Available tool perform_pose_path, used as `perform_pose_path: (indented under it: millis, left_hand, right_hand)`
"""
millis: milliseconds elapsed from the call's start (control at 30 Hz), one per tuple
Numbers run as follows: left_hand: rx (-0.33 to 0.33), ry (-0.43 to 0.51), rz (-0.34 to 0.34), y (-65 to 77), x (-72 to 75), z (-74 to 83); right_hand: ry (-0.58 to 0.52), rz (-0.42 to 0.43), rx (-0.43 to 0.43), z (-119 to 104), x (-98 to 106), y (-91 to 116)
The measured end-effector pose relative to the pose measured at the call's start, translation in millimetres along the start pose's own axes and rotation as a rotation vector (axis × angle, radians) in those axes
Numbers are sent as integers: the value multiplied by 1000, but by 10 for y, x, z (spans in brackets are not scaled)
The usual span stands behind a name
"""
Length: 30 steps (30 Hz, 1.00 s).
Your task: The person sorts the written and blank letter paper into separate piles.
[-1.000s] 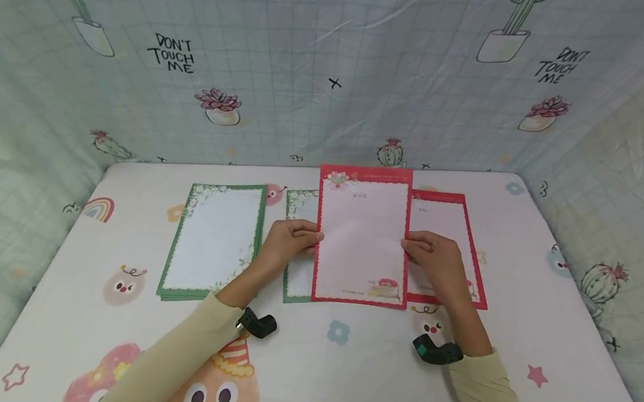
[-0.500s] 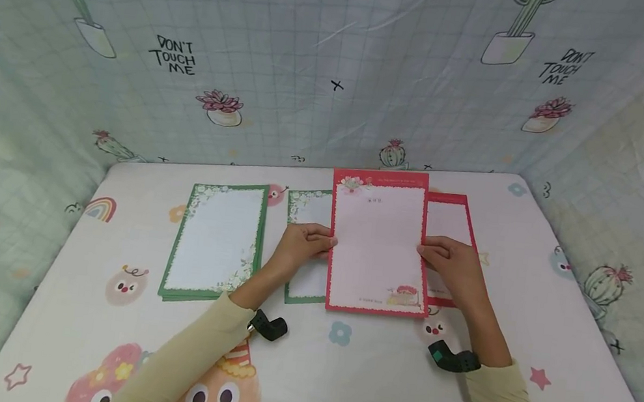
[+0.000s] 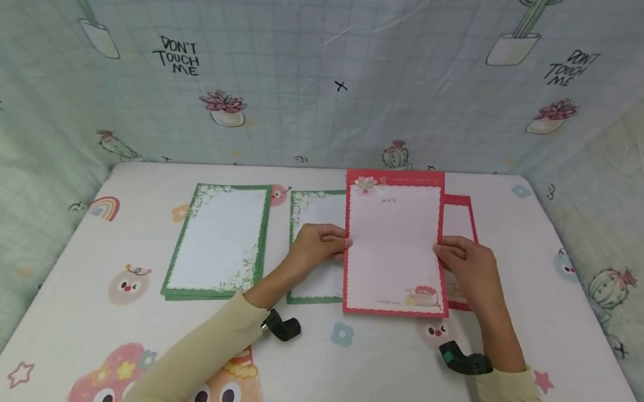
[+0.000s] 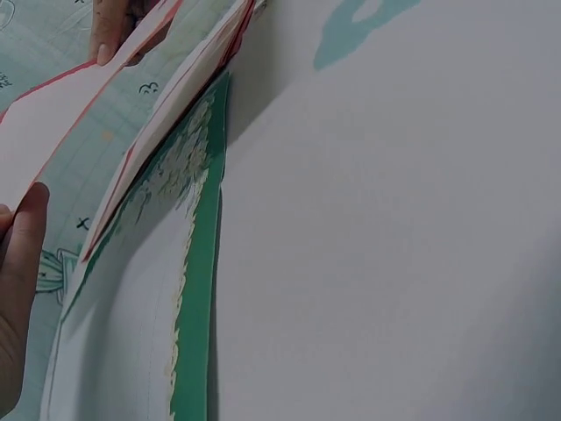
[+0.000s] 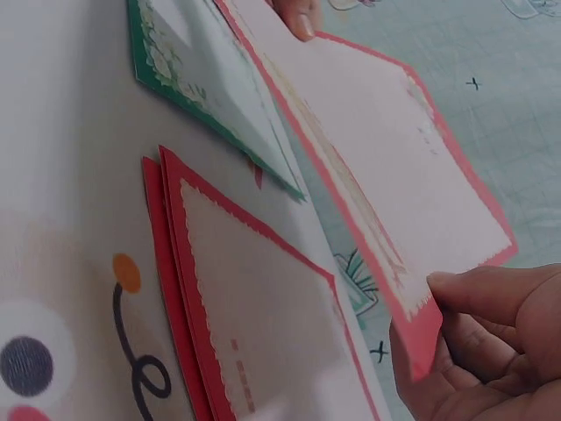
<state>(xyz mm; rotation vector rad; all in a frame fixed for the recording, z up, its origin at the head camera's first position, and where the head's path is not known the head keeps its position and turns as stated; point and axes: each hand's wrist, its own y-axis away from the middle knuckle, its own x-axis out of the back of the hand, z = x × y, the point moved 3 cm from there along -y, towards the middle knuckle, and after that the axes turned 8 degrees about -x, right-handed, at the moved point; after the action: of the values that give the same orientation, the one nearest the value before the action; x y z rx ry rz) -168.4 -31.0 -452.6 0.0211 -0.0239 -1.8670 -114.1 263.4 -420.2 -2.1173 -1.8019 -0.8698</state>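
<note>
A red-bordered sheet of paper (image 3: 392,248) with a flower drawing at its top left is held up between both hands. My left hand (image 3: 316,247) pinches its left edge, and my right hand (image 3: 470,269) pinches the right edge. In the right wrist view the sheet (image 5: 377,149) hangs above the table, thumb on its near face. Beneath and behind it lie more red-bordered sheets (image 5: 254,289), mostly covered in the head view. Left of those, a green-bordered sheet (image 3: 307,284) is partly hidden by the left hand and the held sheet.
A small stack of green-bordered sheets (image 3: 218,239) lies on the left of the table. The table (image 3: 361,388) wears a white cloth printed with cartoon figures. A patterned curtain (image 3: 289,60) stands behind it and along both sides.
Both hands have carried the red-bordered sheet to the right, over the red-bordered sheets lying on the table. More of the middle green-bordered sheet now shows.
</note>
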Motion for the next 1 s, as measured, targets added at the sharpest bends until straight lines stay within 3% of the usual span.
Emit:
perform_pose_path:
  millis: [433,1000]
  left_hand:
    - [-21,13,-52,-82,-200,34]
    - [-32,-22,-72,-197,-448,18]
  right_hand:
    - [3,31,-47,157,150,10]
    - [14,78,-72,295,294,21]
